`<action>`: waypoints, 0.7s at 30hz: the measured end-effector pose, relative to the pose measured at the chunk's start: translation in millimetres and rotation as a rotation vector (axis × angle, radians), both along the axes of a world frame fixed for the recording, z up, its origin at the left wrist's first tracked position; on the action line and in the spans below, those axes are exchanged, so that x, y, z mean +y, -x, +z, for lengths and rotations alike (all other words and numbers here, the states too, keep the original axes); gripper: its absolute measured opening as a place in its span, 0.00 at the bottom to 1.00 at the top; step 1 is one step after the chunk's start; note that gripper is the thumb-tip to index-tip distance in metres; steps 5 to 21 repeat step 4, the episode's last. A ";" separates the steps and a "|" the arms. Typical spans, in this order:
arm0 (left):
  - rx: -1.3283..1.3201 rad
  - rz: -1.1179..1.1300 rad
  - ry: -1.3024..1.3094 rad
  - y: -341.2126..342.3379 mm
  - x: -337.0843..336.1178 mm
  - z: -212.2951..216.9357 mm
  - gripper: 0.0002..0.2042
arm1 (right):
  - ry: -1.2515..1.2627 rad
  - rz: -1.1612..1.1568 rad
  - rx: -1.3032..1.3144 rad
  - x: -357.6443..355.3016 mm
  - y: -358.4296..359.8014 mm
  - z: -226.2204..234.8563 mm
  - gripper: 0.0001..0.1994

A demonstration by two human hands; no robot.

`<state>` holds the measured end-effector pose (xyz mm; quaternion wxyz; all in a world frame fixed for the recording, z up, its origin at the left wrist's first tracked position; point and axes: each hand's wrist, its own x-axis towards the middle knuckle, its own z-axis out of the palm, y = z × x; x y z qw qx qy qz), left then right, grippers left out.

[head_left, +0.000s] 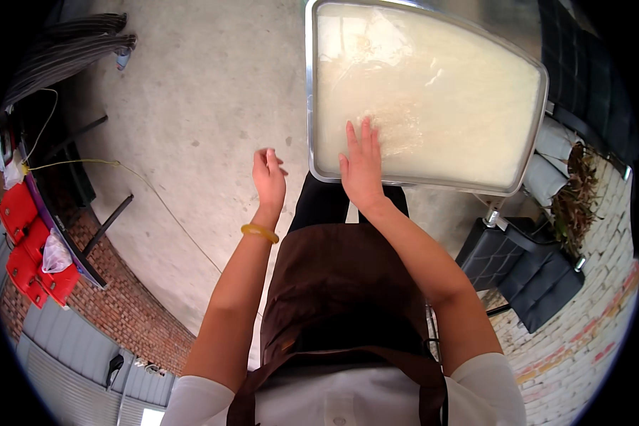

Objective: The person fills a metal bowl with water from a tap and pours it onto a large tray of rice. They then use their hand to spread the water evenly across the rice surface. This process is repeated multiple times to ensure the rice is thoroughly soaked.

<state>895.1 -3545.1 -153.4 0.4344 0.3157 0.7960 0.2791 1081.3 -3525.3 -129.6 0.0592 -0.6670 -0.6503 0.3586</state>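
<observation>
A large metal tray (311, 85) with rounded corners stands in front of me, filled with a pale cream, wet-looking mass (468, 106). My right hand (364, 167) reaches over the tray's near rim with its fingers spread, the fingertips at the wet surface, where ripples or bubbles show. Nothing is held in it. To the left of the tray, my left hand (270, 181) hangs in the air over the floor, its fingers loosely bent and with no object visible in them. A yellow bangle (260, 233) circles the left wrist.
Dark padded seats (539, 284) stand right of the tray, near a dried plant (575, 199) and a white brick wall (582, 341). A thin yellow cord (149, 184) crosses the concrete floor (206, 78). Red chairs (32, 248) stand at the far left.
</observation>
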 end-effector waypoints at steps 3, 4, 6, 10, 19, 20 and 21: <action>-0.045 -0.006 0.150 23.8 -38.4 -2.8 0.12 | 0.034 0.117 0.005 -6.5 12.3 -1.8 0.27; -0.035 -0.024 0.228 31.3 -49.8 -1.2 0.12 | 0.033 0.181 -0.016 -8.4 11.0 -1.9 0.28; -0.035 -0.024 0.228 31.3 -49.8 -1.2 0.12 | 0.033 0.181 -0.016 -8.4 11.0 -1.9 0.28; -0.035 -0.024 0.228 31.3 -49.8 -1.2 0.12 | 0.033 0.181 -0.016 -8.4 11.0 -1.9 0.28; -0.035 -0.024 0.228 31.3 -49.8 -1.2 0.12 | 0.033 0.181 -0.016 -8.4 11.0 -1.9 0.28; -0.035 -0.024 0.228 31.3 -49.8 -1.2 0.12 | 0.033 0.181 -0.016 -8.4 11.0 -1.9 0.28; -0.035 -0.024 0.228 31.3 -49.8 -1.2 0.12 | 0.033 0.181 -0.016 -8.4 11.0 -1.9 0.28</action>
